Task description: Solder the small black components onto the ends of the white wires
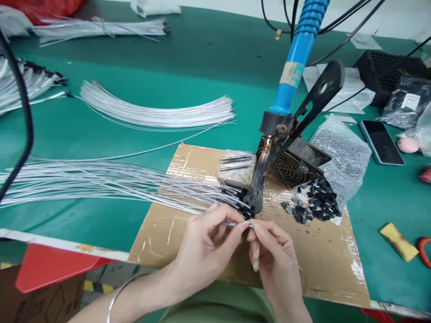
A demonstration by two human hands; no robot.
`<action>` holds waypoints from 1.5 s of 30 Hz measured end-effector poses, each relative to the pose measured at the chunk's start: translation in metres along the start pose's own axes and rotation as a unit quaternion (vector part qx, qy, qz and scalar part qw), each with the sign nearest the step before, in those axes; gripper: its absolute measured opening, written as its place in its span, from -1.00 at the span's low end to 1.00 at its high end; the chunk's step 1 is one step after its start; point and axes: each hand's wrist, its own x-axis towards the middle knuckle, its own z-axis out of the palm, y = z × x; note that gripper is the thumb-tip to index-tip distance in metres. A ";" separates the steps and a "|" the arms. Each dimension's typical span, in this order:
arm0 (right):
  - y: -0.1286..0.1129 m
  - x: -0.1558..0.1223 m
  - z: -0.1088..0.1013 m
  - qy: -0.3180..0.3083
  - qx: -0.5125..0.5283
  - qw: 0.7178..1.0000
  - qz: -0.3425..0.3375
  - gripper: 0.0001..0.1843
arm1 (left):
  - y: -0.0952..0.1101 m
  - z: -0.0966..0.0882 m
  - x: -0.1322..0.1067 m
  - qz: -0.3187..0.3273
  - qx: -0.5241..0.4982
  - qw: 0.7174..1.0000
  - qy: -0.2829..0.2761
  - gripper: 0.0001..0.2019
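My left hand (215, 235) is closed in a pinch on a thin grey wire (229, 224) above the cardboard sheet. Its fingertips meet those of my right hand (274, 251), which is closed on a thin strand (292, 256) that curls out below the palm. The point where the two ends come together is hidden by my fingers. Just beyond my hands lies a bundle of grey wires (188, 186) with black connectors (247, 208) on their ends. A blue soldering iron (286, 85) stands tip down in its black holder behind them.
Loose small black connectors (323, 199) lie by a bubble-wrap bag (346, 152). A pad with metal tips (235, 168) and a small fan (292, 166) flank the iron. More white wires (155, 110) lie on the green mat. A phone (382, 142) and yellow sponge (399, 242) are right.
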 end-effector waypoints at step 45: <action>-0.009 0.001 -0.016 -0.034 -0.060 0.997 0.034 -0.77 | 0.004 -0.005 0.006 0.073 0.037 0.997 -0.006 -0.79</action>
